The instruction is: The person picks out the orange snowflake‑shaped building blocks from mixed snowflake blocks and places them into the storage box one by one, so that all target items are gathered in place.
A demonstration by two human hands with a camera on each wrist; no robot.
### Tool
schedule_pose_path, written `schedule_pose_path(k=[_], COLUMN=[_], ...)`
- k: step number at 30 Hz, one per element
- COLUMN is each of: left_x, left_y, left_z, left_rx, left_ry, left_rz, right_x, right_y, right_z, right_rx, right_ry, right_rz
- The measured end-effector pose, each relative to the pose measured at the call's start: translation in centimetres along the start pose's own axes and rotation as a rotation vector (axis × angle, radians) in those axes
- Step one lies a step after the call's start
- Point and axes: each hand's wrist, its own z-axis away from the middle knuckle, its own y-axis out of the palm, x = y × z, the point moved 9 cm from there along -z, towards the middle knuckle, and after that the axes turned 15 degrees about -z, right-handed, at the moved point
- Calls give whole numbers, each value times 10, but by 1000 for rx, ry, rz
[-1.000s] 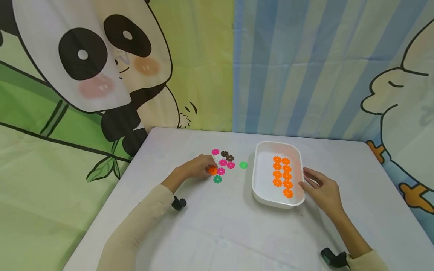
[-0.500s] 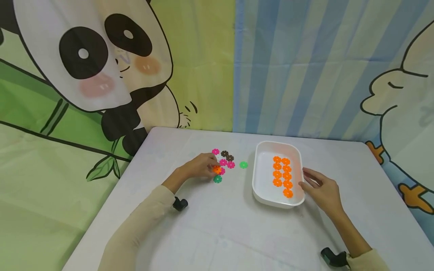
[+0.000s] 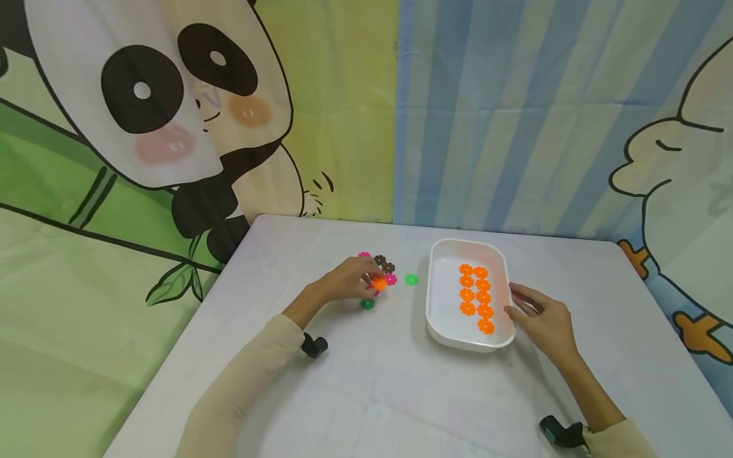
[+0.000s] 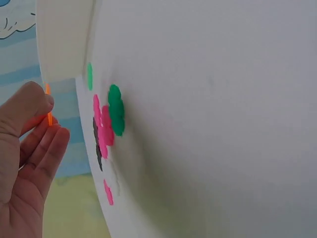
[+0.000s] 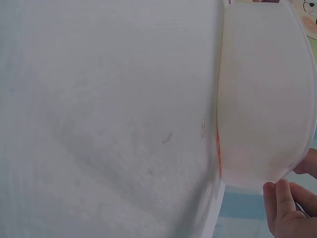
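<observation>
My left hand point(image 3: 346, 280) pinches an orange flower-shaped disc point(image 3: 379, 284) between thumb and fingers, above the loose discs. In the left wrist view that orange disc point(image 4: 49, 116) appears edge-on, off the table. Beneath and around the hand lie pink discs point(image 3: 391, 279), brown discs point(image 3: 389, 268) and a dark green disc point(image 3: 368, 305); the hand partly hides some. A light green disc point(image 3: 411, 279) lies between them and the white tray point(image 3: 443, 327). Several orange discs point(image 3: 483, 297) lie in two columns inside the tray. My right hand point(image 3: 544, 324) holds the tray's right rim.
The table point(image 3: 343, 394) has a white cover. Behind it hangs a printed cloth point(image 3: 469, 127) with a panda and stripes. A black wrist camera point(image 3: 315, 346) sits on the left sleeve, another black wrist camera point(image 3: 561, 434) on the right.
My left hand has lifted the orange disc and carried it rightward over the pink discs. The right hand and tray stay nearly still.
</observation>
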Motion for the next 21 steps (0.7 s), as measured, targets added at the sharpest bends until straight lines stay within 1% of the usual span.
schedule_pose_path(k=[3,6,9,13,17,21], left_x=[-10,-24,-42,-67,-87,-102], left_y=[-4,-9,-11,-12,-9,-5], left_z=[-8,-18,-29,-44,-55,-64], left_rx=[-30,-72,-105,-141,-147,-135], left_ry=[12,46,96,181,229,236], left_rz=[32,65,102,139,171,170], right_x=[-1,-1,-2,-2,-3,-6], right_y=[0,0,-1,-2,-3,-2], right_z=[0,1,1,2,1,-1], right_rx=[-4,-7,-8,-6,-11,-10], right_ry=[0,1,2,-2,-5,9], right_rz=[-5,-15,-23,-25,-21,-22])
